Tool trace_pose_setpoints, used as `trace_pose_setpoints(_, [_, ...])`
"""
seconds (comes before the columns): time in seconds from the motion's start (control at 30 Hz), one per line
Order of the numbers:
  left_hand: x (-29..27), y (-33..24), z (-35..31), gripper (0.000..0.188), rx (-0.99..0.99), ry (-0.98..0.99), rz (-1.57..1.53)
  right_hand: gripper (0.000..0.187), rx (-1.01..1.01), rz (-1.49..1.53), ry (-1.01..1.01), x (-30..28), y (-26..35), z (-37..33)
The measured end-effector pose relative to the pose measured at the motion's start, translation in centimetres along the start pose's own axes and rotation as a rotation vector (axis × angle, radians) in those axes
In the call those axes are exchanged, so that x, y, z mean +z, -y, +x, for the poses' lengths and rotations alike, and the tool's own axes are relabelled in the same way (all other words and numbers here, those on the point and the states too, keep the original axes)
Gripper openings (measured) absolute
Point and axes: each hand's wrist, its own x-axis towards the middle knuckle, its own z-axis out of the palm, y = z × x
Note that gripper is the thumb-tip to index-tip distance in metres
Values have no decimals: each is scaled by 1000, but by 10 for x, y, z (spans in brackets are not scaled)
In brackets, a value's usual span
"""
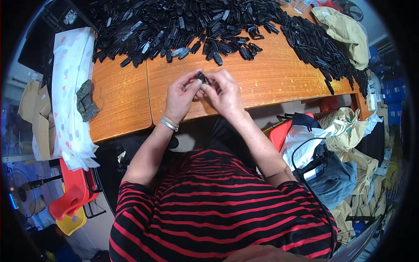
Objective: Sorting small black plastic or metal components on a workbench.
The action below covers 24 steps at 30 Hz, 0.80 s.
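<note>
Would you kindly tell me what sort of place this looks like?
Probably a small workshop: a large heap of black parts lies on the wooden table, with a brown sack at its far right corner.

Left hand [182, 93] and right hand [226, 94] close together, both pinching (thumbs [210, 91] uppermost), forearms [260, 140] angled inward.

Two hands [228, 94], at least one black part [201, 77] between them, and two adjoining heaps of black pieces [174, 30] beyond counting.

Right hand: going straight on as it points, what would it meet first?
The right hand would first meet the small black part, then probably the left hand; depth is unclear.
</note>
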Motion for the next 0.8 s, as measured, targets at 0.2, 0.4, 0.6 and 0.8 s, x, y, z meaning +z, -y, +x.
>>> trace_pose_setpoints(0.2, [12,4,-12,19,46,-54,-21,43,14,-2,-105,13,12,-14])
trace_pose_setpoints(0.4, [16,-15,-5,27,8,70,-96,45,113,115,11,16,23,-14])
trace_pose_setpoints(0.6, [-1,-6,35,28,-117,91,73,33,234,451,282,-5,-34,25])
trace_pose_setpoints(0.8, [13,10,90,18,383,-19,1110,23,-164,-456,70,-24,-66,90])
